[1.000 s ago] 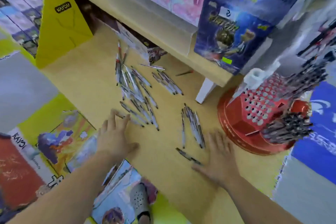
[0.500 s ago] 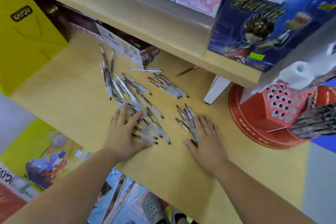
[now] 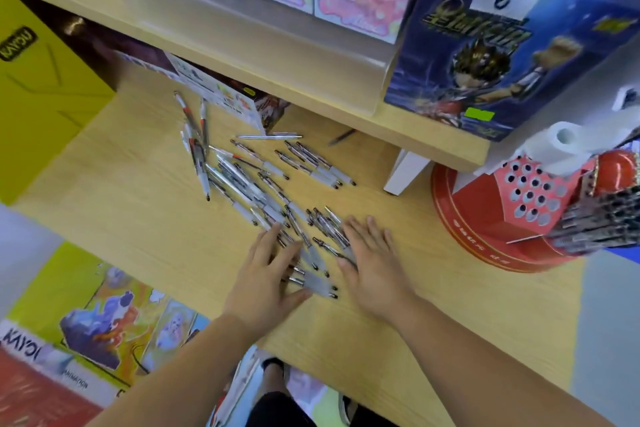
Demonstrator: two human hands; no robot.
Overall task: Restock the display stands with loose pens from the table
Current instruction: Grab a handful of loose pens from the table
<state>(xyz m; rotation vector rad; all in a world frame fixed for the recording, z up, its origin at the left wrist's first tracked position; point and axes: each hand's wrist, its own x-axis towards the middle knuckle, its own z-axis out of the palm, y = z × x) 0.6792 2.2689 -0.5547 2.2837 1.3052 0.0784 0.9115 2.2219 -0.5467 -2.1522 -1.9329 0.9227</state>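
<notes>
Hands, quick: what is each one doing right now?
Left hand: open, flat, resting on the loose pens.
Right hand: open, flat, fingers touching pens, gripping nothing.

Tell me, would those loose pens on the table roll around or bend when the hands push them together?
The loose pens look slim, round and straight, so they would probably stay stiff and roll or skid on the smooth wooden table. They seem light: the left hand and right hand, both laid flat, likely herd several at once.

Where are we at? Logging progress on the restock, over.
Left hand and right hand open, flat on table, bracketing pens. None lifted. Stand at right, holes free. Nothing in the way.
</notes>
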